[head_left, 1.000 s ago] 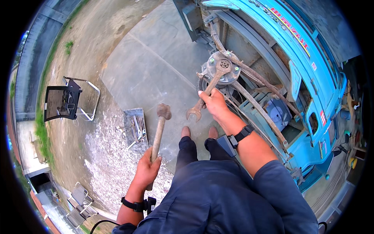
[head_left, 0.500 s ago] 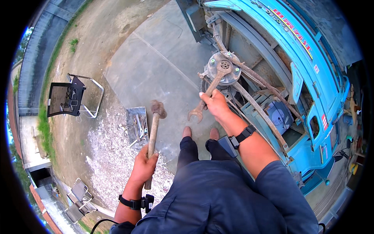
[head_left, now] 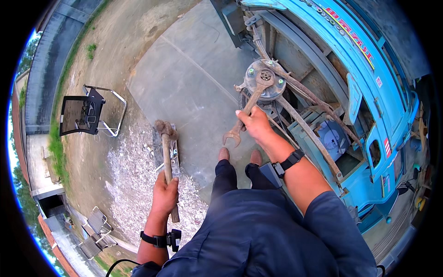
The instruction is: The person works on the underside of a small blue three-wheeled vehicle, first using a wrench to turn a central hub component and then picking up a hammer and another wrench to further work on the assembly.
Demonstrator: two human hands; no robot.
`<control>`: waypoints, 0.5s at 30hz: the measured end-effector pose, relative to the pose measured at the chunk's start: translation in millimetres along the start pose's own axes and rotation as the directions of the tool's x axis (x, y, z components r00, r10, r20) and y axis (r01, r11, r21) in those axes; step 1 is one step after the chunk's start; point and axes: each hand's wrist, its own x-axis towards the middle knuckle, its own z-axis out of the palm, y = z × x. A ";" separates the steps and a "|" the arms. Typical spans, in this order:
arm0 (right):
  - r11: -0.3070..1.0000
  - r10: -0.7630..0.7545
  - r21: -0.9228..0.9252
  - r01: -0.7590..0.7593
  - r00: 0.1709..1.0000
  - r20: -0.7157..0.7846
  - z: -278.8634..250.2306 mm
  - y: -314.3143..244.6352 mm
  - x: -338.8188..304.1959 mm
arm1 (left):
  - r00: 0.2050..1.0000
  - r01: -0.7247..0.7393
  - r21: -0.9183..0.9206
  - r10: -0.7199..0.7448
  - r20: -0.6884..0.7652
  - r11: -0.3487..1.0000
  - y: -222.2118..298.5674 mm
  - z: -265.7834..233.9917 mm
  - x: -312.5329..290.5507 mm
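Note:
My left hand (head_left: 165, 196) is closed around the wooden handle of a hammer (head_left: 167, 152), whose rusty head points up and away from me. In my right hand (head_left: 256, 123) is a large rusty open-ended wrench (head_left: 252, 102), gripped near its middle. The wrench's far jaw lies at the central nut of a round wheel hub (head_left: 251, 83) with several studs, while its near jaw hangs free above the floor. Rusty rods (head_left: 308, 134) run past the hub along the blue vehicle body (head_left: 360, 74).
A metal tray of tools (head_left: 174, 157) lies on the ground, partly hidden behind the hammer. A black folding chair (head_left: 92, 111) stands at the left, and another chair (head_left: 96, 233) sits nearer at the lower left. My shoes (head_left: 224, 153) are on the concrete below the wrench.
My left hand has swung the hammer leftward, so its head now covers part of the tool tray. The right hand and wrench stay in nearly the same place at the hub.

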 end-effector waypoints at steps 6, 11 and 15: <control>0.999 0.010 -0.048 -0.010 1.000 -0.011 -4.5 5.4 -7.0 | 0.943 -0.161 0.139 0.111 0.313 0.977 3.6 21.3 -14.0; 0.998 0.005 -0.055 -0.003 0.999 0.037 -15.6 -2.4 -6.3 | 0.994 0.051 -0.081 -0.043 0.101 0.995 0.4 -2.8 0.0; 0.993 -0.004 -0.114 0.005 1.000 0.006 -14.8 10.2 2.1 | 0.975 -0.092 0.187 0.050 0.217 0.978 6.9 21.5 -10.7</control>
